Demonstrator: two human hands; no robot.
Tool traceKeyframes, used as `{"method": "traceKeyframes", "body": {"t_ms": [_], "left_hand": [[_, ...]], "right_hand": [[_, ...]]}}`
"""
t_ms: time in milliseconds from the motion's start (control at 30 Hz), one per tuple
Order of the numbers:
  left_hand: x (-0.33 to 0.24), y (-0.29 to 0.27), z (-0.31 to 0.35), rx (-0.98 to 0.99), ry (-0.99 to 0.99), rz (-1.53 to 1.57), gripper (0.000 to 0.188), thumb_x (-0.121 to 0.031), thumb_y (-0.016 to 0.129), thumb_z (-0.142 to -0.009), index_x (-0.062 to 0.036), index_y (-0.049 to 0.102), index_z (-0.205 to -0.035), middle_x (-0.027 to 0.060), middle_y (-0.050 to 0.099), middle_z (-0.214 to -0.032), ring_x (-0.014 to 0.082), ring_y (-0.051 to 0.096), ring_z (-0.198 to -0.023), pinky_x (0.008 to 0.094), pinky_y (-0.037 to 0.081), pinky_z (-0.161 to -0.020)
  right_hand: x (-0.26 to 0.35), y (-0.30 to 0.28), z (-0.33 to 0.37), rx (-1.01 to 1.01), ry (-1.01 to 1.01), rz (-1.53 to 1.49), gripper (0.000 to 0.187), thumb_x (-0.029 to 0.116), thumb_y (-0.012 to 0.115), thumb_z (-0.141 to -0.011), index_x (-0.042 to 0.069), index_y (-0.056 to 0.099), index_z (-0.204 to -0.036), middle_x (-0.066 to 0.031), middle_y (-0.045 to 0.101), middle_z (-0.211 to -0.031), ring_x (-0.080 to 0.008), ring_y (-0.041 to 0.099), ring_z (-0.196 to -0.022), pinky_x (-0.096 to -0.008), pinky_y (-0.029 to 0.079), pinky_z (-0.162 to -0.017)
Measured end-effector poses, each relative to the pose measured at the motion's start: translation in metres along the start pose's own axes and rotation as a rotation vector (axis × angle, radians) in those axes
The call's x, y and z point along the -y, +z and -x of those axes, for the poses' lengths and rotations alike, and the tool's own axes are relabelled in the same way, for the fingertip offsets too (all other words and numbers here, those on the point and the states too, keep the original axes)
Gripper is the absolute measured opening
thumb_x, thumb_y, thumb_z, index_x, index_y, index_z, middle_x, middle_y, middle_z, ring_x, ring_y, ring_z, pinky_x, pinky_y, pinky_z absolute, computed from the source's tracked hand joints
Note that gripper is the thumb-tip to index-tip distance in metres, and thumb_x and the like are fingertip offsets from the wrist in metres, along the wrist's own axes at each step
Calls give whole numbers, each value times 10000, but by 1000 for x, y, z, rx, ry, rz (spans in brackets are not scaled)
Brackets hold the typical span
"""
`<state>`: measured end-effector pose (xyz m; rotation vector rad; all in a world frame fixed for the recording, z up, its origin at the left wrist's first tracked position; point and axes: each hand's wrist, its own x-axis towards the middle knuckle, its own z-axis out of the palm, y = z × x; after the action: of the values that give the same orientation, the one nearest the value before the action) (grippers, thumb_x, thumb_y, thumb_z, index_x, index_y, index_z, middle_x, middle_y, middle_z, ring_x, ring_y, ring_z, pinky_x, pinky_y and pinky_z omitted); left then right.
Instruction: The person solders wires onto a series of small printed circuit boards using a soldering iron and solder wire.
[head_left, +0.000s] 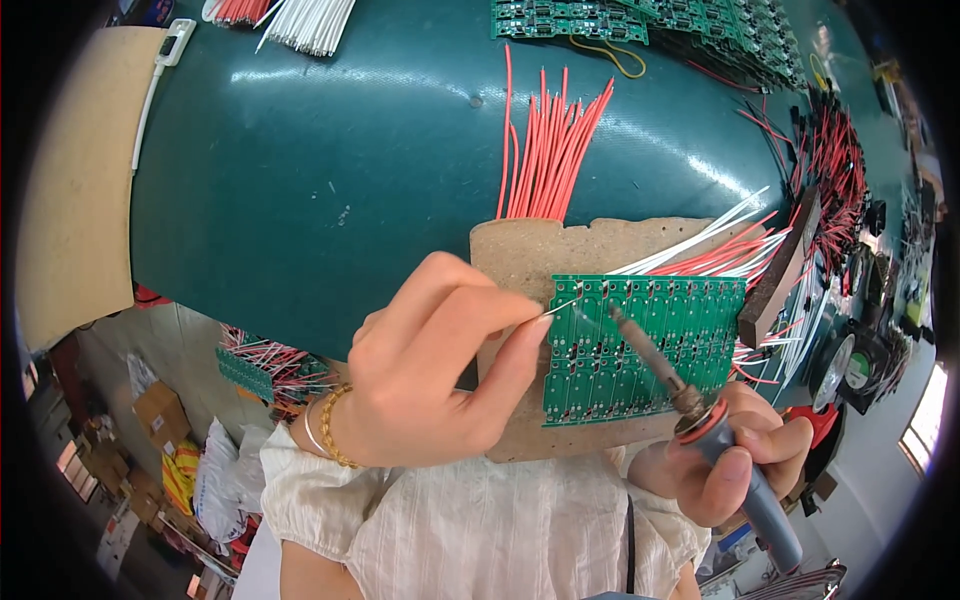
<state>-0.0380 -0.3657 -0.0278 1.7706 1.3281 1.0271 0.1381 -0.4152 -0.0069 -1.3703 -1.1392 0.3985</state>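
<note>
My left hand (425,365) is closed in a pinch on a thin silvery strand of solder wire (562,306), whose end reaches over the upper left of a green circuit board panel (648,375). In my right hand (735,465) is a soldering iron (652,355) with a grey handle, its fingers wrapped round the grip. The iron's tip points to the panel's top edge, a little right of the solder; whether it touches the board I cannot tell. The panel lies on a brown fibreboard sheet (512,250), with white and red wires (690,262) beyond its far edge.
A bundle of red wires (550,150) lies beyond the sheet. A dark bar (782,275) rests over wires at the right. Stacked circuit boards (690,30) stand at the back. More white wires (310,22) lie far left, and a small fan (860,370) is at the right.
</note>
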Motion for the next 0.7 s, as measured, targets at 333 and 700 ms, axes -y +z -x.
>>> {"method": "traceKeyframes", "body": {"t_ms": [333, 700], "left_hand": [[6, 13, -8, 38, 67, -67, 143, 75, 700, -730, -22, 653, -825, 38, 547, -750, 63, 500, -513, 219, 333, -400], [4, 14, -7, 26, 82, -93, 166, 56, 737, -689, -28, 674, -819, 50, 544, -718, 128, 528, -532, 248, 394, -449]], "right_hand": [[-13, -22, -7, 382, -42, -48, 297, 110, 679, -808, 15, 407, -879, -73, 486, -541, -127, 445, -425, -279, 357, -399], [-16, -26, -7, 392, -59, -65, 298, 94, 684, -791, 18, 416, -896, -95, 535, -559, -132, 463, -435, -281, 374, -413]]}}
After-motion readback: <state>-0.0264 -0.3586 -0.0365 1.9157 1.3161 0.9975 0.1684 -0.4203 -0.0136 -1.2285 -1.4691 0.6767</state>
